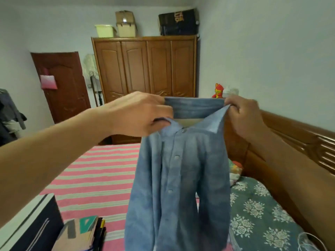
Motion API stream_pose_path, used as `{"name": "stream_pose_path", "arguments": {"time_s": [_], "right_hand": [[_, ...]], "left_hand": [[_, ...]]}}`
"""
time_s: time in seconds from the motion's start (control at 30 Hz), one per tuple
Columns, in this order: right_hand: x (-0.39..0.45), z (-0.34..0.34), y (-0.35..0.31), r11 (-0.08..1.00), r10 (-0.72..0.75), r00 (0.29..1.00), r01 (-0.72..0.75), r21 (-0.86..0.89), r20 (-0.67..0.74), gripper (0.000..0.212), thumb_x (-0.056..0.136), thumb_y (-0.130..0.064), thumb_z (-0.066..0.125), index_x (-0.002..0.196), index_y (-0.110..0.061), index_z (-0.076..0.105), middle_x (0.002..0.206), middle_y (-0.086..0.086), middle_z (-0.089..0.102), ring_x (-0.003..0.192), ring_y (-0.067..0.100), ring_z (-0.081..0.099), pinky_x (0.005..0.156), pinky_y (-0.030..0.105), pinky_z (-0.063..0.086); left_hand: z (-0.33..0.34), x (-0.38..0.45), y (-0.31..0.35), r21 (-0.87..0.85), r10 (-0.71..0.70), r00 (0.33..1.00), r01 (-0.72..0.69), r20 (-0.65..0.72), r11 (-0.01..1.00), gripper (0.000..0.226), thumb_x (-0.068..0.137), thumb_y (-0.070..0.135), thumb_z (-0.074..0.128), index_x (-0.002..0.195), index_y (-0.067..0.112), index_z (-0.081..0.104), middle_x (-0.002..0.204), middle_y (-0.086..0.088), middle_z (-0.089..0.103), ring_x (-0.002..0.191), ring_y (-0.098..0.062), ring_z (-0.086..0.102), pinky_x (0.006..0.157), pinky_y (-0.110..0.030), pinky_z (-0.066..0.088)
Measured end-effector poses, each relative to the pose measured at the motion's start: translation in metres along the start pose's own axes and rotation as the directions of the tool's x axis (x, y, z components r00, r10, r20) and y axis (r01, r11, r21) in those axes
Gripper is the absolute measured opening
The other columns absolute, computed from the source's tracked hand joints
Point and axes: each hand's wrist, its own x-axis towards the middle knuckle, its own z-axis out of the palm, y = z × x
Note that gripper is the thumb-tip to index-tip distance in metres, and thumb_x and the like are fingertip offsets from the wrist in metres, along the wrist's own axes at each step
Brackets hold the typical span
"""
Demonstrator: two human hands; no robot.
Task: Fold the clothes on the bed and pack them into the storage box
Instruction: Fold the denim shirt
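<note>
1. You hold the blue shirt in the air above the bed; left hand and right hand each pinch a collar end
2. Advice: keep the collar level, lower the shirt flat, buttons down, before folding
3. Count: one shirt held, two hands gripping, one small stack of folded clothes beside a dark box, lower left

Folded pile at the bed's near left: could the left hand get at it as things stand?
Probably not right away. The left hand grips the blue shirt at the collar, held up with the right hand. The path down to the folded pile looks unobstructed once it lets go.
</note>
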Motion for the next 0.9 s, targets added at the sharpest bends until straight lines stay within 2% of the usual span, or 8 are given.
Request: {"name": "stream_pose_path", "arguments": {"time_s": [0.17,0.27,0.3,0.37,0.47,0.6,0.8,0.9], "right_hand": [[0.052,-0.055,-0.080,0.948,0.090,0.895,0.057,0.312,-0.437,0.018,0.092,-0.005,0.036,0.092,-0.014,0.052,0.077,-0.014,0.050,0.068,-0.012,0.047,0.063,0.008,0.032],[0.105,-0.080,-0.106,0.958,-0.010,0.829,0.168,0.232,-0.560,0.022,0.091,-0.007,0.034,0.100,-0.011,0.053,0.084,-0.005,0.055,0.071,0.001,0.048,0.067,0.021,0.035],[0.121,-0.078,-0.105,0.962,-0.034,0.837,0.176,0.210,-0.546,0.021,0.090,-0.008,0.034,0.102,-0.013,0.052,0.089,-0.002,0.056,0.078,0.007,0.050,0.069,0.026,0.037],[0.133,-0.049,-0.083,0.980,0.020,0.909,0.064,0.188,-0.416,0.015,0.094,-0.014,0.037,0.102,-0.022,0.045,0.097,-0.002,0.057,0.088,0.016,0.054,0.078,0.033,0.043],[0.097,0.034,-0.007,0.909,0.348,0.934,-0.315,0.274,-0.079,0.017,0.095,-0.010,0.046,0.107,-0.021,0.050,0.104,0.003,0.058,0.101,0.028,0.060,0.082,0.032,0.046],[0.029,0.085,0.045,0.899,0.353,0.931,-0.365,0.242,0.095,0.042,0.089,0.006,0.044,0.114,-0.027,0.054,0.102,0.003,0.061,0.100,0.028,0.063,0.078,0.030,0.046],[0.034,0.022,0.014,0.900,0.088,0.863,-0.283,0.331,0.498,0.061,0.090,0.002,0.041,0.124,-0.045,0.062,0.106,0.035,0.059,0.081,0.045,0.056,0.073,0.054,0.048],[0.083,0.089,0.027,0.916,0.180,0.805,-0.348,0.202,0.566,0.054,0.097,0.006,0.041,0.123,-0.034,0.065,0.097,0.012,0.069,0.075,0.015,0.065,0.060,0.030,0.057]], "left_hand": [[-0.082,0.022,-0.004,0.005,-0.100,0.866,0.118,-0.490,0.993,0.022,0.092,0.018,0.073,0.105,0.003,0.064,0.100,-0.001,0.055,0.086,-0.020,0.055,0.076,-0.034,0.047],[-0.093,0.039,-0.013,-0.255,-0.378,0.690,0.279,-0.618,0.926,0.073,0.080,0.034,0.083,0.140,0.014,0.045,0.135,-0.003,0.042,0.127,-0.019,0.046,0.103,-0.037,0.045],[-0.081,0.034,-0.008,-0.525,-0.596,0.646,0.334,-0.477,0.783,0.093,0.076,0.041,0.087,0.149,0.023,0.032,0.146,0.000,0.040,0.136,-0.016,0.043,0.109,-0.037,0.044],[-0.029,0.011,0.014,-0.896,-0.789,0.589,0.427,0.175,0.120,0.089,0.077,0.035,0.087,0.150,0.025,0.037,0.142,-0.001,0.058,0.127,-0.019,0.060,0.101,-0.040,0.052],[0.049,-0.046,0.044,-0.750,-0.665,0.413,0.557,0.623,-0.356,0.046,0.086,0.036,0.074,0.120,0.005,0.069,0.119,-0.017,0.073,0.104,-0.031,0.073,0.093,-0.048,0.057],[0.064,-0.087,0.051,-0.701,-0.620,0.355,0.509,0.699,-0.499,0.066,0.085,0.061,0.053,0.122,0.009,0.068,0.124,-0.017,0.070,0.108,-0.033,0.070,0.101,-0.050,0.052],[0.036,-0.117,0.029,-0.680,-0.315,0.624,0.515,0.715,-0.522,0.063,0.059,0.037,0.098,0.110,0.007,0.077,0.107,-0.013,0.073,0.090,-0.021,0.073,0.076,-0.031,0.061],[0.055,-0.104,-0.025,-0.576,-0.278,0.505,0.710,0.817,-0.405,0.038,0.086,0.021,0.075,0.118,0.000,0.070,0.109,-0.015,0.073,0.090,-0.023,0.073,0.072,-0.030,0.061]]}}
